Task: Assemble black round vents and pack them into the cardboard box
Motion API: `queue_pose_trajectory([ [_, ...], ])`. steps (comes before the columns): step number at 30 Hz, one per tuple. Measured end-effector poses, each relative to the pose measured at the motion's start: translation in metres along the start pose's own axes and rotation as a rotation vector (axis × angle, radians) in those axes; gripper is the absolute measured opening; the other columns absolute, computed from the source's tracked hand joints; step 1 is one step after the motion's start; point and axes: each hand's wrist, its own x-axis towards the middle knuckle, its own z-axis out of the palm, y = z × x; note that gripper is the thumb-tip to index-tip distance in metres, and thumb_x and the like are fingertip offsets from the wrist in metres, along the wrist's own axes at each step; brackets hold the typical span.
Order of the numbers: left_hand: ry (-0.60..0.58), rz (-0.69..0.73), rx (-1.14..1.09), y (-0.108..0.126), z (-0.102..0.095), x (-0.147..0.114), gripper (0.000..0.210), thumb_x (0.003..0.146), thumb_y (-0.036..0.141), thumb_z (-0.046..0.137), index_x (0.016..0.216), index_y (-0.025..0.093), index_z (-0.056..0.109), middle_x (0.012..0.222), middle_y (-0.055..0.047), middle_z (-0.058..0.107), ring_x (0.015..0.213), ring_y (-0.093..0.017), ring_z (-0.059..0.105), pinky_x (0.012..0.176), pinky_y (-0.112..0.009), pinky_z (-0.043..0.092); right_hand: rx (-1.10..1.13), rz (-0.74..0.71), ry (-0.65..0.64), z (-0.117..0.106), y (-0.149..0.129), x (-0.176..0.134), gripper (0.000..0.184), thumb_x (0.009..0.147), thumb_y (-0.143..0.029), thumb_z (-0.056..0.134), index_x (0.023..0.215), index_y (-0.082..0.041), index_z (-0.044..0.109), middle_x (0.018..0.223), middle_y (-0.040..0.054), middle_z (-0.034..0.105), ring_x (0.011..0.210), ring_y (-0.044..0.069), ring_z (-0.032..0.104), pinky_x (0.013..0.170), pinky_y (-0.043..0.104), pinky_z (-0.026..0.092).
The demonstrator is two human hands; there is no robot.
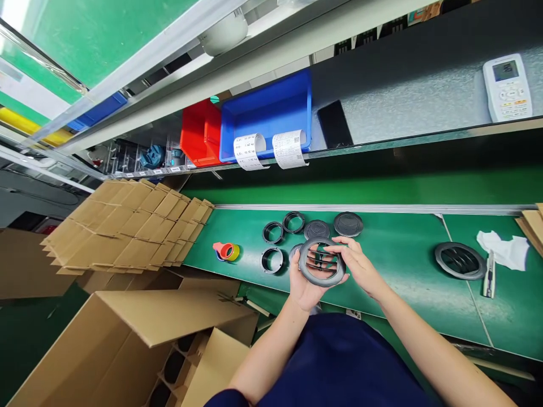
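Just above the green bench I hold a round black air vent [320, 261] with a wide rim and slats across its opening. My left hand [303, 289] supports it from below and behind, with fingers showing through the slats. On the right side of the rim, my right hand [357, 261] grips with its fingertips. Behind the vent lie black rings, among them one ring [272, 260] to the left, and dark round discs, one disc [348, 224] at the back. Another disc is partly hidden by the held vent.
A second round vent [460, 260] lies to the right, beside a utility knife [489, 275] and white tissue [503, 249]. Tape rolls [229, 251] sit at the left. Flat cardboard [127, 226] and an open carton [169, 316] stand left. Overhead, a shelf carries a blue bin [267, 110].
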Motion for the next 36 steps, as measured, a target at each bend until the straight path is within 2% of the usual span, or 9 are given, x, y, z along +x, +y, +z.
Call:
queue_pose_trajectory([
  [14, 0.009, 0.006, -0.074, 0.041, -0.029, -0.016, 0.053, 0.088, 0.058, 0.055, 0.125, 0.020, 0.059, 0.139, -0.014, 0.054, 0.135, -0.036, 0.041, 0.115, -0.064, 0.019, 0.057, 0.091, -0.048, 0.044, 0.005, 0.023, 0.055, 0.101, -0.059, 0.025, 0.113, -0.032, 0.072, 0.135, 0.0053, 0.051, 0.129, 0.028, 0.041, 0.114, 0.053, 0.029],
  [18, 0.017, -0.003, -0.077, 0.059, -0.040, -0.017, 0.065, 0.089, 0.061, 0.050, 0.133, 0.012, 0.052, 0.138, -0.017, 0.054, 0.132, -0.036, 0.043, 0.114, -0.063, 0.022, 0.072, 0.124, -0.059, 0.061, 0.015, 0.037, 0.062, 0.102, -0.057, 0.018, 0.113, -0.030, 0.072, 0.137, 0.0050, 0.051, 0.130, 0.027, 0.042, 0.115, 0.051, 0.033],
  [21, 0.024, 0.003, -0.101, 0.074, -0.047, -0.016, 0.066, 0.091, 0.061, 0.047, 0.134, 0.011, 0.052, 0.134, -0.018, 0.057, 0.128, -0.035, 0.048, 0.112, -0.060, 0.029, -0.073, 0.049, -0.075, 0.077, 0.023, 0.044, 0.063, 0.102, -0.055, 0.013, 0.125, -0.030, 0.066, 0.143, 0.0057, 0.047, 0.133, 0.027, 0.040, 0.115, 0.053, 0.034],
  [24, 0.132, 0.120, -0.170, 0.087, -0.059, -0.014, 0.054, 0.095, 0.055, 0.043, 0.122, 0.012, 0.061, 0.119, -0.011, 0.067, 0.111, -0.025, 0.061, 0.106, -0.042, 0.041, -0.383, -0.227, -0.254, 0.096, 0.030, 0.048, 0.052, 0.100, -0.056, 0.033, 0.144, -0.032, 0.049, 0.154, 0.0054, 0.038, 0.141, 0.032, 0.029, 0.118, 0.061, 0.023],
  [26, 0.237, 0.172, -0.183, 0.094, -0.070, -0.012, 0.049, 0.096, 0.052, 0.042, 0.113, 0.013, 0.066, 0.107, -0.008, 0.072, 0.098, -0.020, 0.065, 0.099, -0.034, 0.046, -0.530, -0.346, -0.418, 0.109, 0.035, 0.051, 0.056, 0.098, -0.051, 0.045, 0.151, -0.032, 0.037, 0.159, 0.0056, 0.029, 0.146, 0.033, 0.021, 0.119, 0.063, 0.017],
  [30, 0.401, 0.132, -0.102, 0.104, -0.089, -0.005, 0.043, 0.092, 0.051, 0.052, 0.102, 0.013, 0.069, 0.093, -0.008, 0.073, 0.095, -0.025, 0.067, 0.100, -0.038, 0.047, -0.591, -0.170, -0.584, 0.127, 0.049, 0.073, 0.086, 0.089, -0.053, 0.060, 0.158, -0.031, 0.014, 0.165, 0.0099, -0.002, 0.149, 0.038, 0.004, 0.117, 0.061, 0.024],
  [31, 0.427, 0.137, -0.088, 0.108, -0.092, -0.002, 0.042, 0.091, 0.051, 0.054, 0.102, 0.013, 0.069, 0.093, -0.008, 0.073, 0.096, -0.025, 0.066, 0.101, -0.038, 0.046, -0.580, -0.125, -0.635, 0.131, 0.052, 0.083, 0.096, 0.084, -0.056, 0.065, 0.158, -0.030, 0.010, 0.164, 0.0114, -0.003, 0.149, 0.039, 0.004, 0.116, 0.060, 0.026],
  [34, 0.458, 0.113, -0.034, 0.125, -0.100, 0.004, 0.055, 0.090, 0.061, 0.053, 0.120, 0.015, 0.061, 0.104, -0.010, 0.070, 0.103, -0.027, 0.064, 0.103, -0.043, 0.044, -0.564, -0.106, -0.709, 0.140, 0.066, 0.126, 0.108, 0.074, -0.055, 0.073, 0.158, -0.030, 0.009, 0.162, 0.0139, 0.011, 0.147, 0.037, 0.017, 0.115, 0.054, 0.031],
  [36, 0.531, 0.123, 0.064, 0.139, -0.107, 0.004, 0.065, 0.087, 0.067, 0.053, 0.135, 0.024, 0.048, 0.117, -0.011, 0.066, 0.113, -0.030, 0.060, 0.104, -0.049, 0.043, -0.656, -0.107, -0.563, 0.147, 0.082, 0.161, 0.106, 0.074, -0.053, 0.072, 0.157, -0.023, 0.014, 0.158, 0.0181, 0.020, 0.142, 0.038, 0.025, 0.114, 0.054, 0.031],
])
